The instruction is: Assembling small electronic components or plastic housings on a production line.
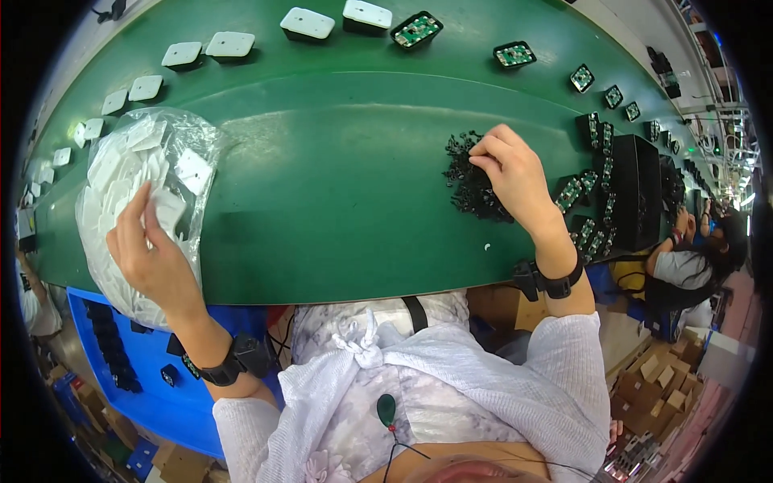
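Note:
My left hand (153,253) is over a clear plastic bag (211,143) of thin white plastic covers (121,173). Its fingers are partly apart, and one white cover (168,211) lies right beside the fingertips. On the right, my right hand (515,173) is at a heap of tiny black parts (477,197). Thumb and forefinger there are pinched together; whatever is between them is too small to make out. A single white cover (193,171) shows at the bag's right side.
Along the far side of the green table (338,193) stand white-topped housings (307,24) and black housings with green circuit boards (417,30). More board-filled housings (568,193) cluster beside a black box (636,193). A blue tray (161,410) sits below the table edge. Another person (692,262) is at far right.

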The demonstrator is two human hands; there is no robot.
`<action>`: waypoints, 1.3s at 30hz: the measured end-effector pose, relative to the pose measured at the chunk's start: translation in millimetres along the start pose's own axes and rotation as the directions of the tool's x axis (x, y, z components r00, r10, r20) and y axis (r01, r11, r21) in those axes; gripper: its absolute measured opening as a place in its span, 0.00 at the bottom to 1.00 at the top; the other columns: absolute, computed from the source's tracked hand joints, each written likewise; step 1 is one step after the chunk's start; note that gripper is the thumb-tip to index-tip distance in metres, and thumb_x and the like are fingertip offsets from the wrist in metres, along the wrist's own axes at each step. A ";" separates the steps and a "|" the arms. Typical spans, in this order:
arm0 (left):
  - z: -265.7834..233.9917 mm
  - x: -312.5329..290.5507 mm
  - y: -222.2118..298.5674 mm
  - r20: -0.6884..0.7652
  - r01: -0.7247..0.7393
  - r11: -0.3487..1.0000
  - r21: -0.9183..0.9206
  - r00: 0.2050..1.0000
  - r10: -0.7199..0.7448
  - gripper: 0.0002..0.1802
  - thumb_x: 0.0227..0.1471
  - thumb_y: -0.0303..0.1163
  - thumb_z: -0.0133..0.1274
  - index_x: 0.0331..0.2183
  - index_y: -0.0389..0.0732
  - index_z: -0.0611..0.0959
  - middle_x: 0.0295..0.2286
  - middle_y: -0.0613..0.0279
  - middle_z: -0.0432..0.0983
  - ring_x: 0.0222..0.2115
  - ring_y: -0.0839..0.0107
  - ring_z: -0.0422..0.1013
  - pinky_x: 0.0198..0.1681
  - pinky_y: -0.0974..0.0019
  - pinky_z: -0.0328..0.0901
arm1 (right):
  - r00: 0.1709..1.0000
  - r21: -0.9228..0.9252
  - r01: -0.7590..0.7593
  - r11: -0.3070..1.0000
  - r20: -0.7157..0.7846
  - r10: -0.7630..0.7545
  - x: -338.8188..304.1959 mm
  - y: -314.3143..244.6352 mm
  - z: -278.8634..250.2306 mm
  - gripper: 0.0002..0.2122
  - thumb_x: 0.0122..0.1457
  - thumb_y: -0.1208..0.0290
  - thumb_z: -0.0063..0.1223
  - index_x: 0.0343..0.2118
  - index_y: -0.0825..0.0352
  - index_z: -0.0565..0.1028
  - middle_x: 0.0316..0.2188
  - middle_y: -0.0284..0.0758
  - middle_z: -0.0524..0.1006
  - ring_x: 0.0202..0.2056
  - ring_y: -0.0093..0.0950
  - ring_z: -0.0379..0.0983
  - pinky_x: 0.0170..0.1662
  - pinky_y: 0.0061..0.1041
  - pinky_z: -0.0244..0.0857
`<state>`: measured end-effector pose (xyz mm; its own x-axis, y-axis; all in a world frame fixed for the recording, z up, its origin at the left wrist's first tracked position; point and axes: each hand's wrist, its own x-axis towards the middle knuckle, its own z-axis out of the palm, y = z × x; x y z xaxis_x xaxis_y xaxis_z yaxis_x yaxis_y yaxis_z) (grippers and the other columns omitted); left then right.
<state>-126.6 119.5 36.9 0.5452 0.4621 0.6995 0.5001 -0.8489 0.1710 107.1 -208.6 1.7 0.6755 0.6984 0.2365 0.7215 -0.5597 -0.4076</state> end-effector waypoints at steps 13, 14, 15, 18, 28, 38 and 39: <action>30.0 -47.6 106.1 0.558 0.431 0.552 -0.714 0.826 0.077 0.13 0.53 0.19 0.48 0.41 0.40 0.79 0.28 0.58 0.71 0.23 0.67 0.69 0.25 0.67 0.65 | 0.939 0.909 -0.299 0.290 0.226 0.259 -7.5 -73.7 8.5 0.03 0.56 0.80 0.56 0.32 0.71 0.74 0.27 0.33 0.74 0.26 0.19 0.70 0.30 0.16 0.64; 28.3 -51.9 110.5 0.601 0.493 0.463 -0.736 0.791 0.113 0.13 0.51 0.17 0.50 0.39 0.40 0.79 0.27 0.57 0.71 0.22 0.66 0.69 0.24 0.67 0.65 | 0.940 0.914 -0.302 0.271 0.238 0.245 -6.5 -84.0 15.2 0.03 0.56 0.80 0.56 0.32 0.71 0.74 0.28 0.32 0.74 0.28 0.19 0.70 0.31 0.16 0.64; 31.2 -55.9 115.7 0.560 0.455 0.439 -0.775 0.816 0.141 0.13 0.49 0.16 0.52 0.39 0.39 0.80 0.27 0.57 0.71 0.21 0.66 0.69 0.23 0.67 0.65 | 0.939 0.907 -0.310 0.284 0.246 0.239 -7.7 -89.0 22.7 0.03 0.55 0.80 0.56 0.32 0.71 0.74 0.29 0.32 0.73 0.29 0.18 0.70 0.32 0.16 0.64; 37.8 -59.7 123.3 0.482 0.389 0.399 -0.831 0.860 0.167 0.14 0.45 0.16 0.56 0.37 0.39 0.80 0.26 0.58 0.71 0.20 0.67 0.69 0.21 0.67 0.64 | 0.926 0.882 -0.361 0.303 0.302 0.226 -9.1 -100.1 31.8 0.03 0.54 0.81 0.58 0.31 0.70 0.74 0.31 0.31 0.72 0.32 0.18 0.69 0.36 0.16 0.64; 42.0 -63.4 113.5 0.486 0.384 0.415 -0.825 0.857 0.171 0.13 0.49 0.15 0.53 0.38 0.38 0.80 0.27 0.59 0.70 0.17 0.75 0.69 0.18 0.73 0.64 | 0.955 0.810 -0.297 0.506 0.252 0.157 -10.1 -105.2 42.7 0.04 0.55 0.78 0.58 0.32 0.71 0.75 0.31 0.30 0.73 0.33 0.18 0.69 0.38 0.18 0.64; 43.2 -74.1 109.9 0.770 0.778 -0.074 -0.624 0.628 0.114 0.07 0.56 0.16 0.46 0.38 0.26 0.74 0.36 0.57 0.66 0.31 0.67 0.76 0.35 0.70 0.73 | 0.969 0.722 -0.246 0.647 0.162 0.187 -13.4 -114.3 42.0 0.04 0.52 0.77 0.60 0.28 0.70 0.76 0.25 0.29 0.71 0.25 0.16 0.63 0.28 0.17 0.58; 41.8 -74.9 111.1 0.776 0.786 -0.090 -0.612 0.619 0.121 0.07 0.56 0.17 0.46 0.38 0.26 0.75 0.37 0.57 0.67 0.32 0.67 0.76 0.36 0.70 0.73 | 0.969 0.723 -0.245 0.646 0.161 0.187 -13.7 -114.7 41.6 0.04 0.52 0.77 0.60 0.28 0.70 0.76 0.25 0.29 0.71 0.25 0.16 0.63 0.28 0.17 0.58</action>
<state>-83.7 1.4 -25.5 0.9199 0.3827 -0.0853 -0.0286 0.2825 0.9588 8.7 -135.3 8.5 0.7648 0.6441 0.0110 0.1910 -0.2104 -0.9588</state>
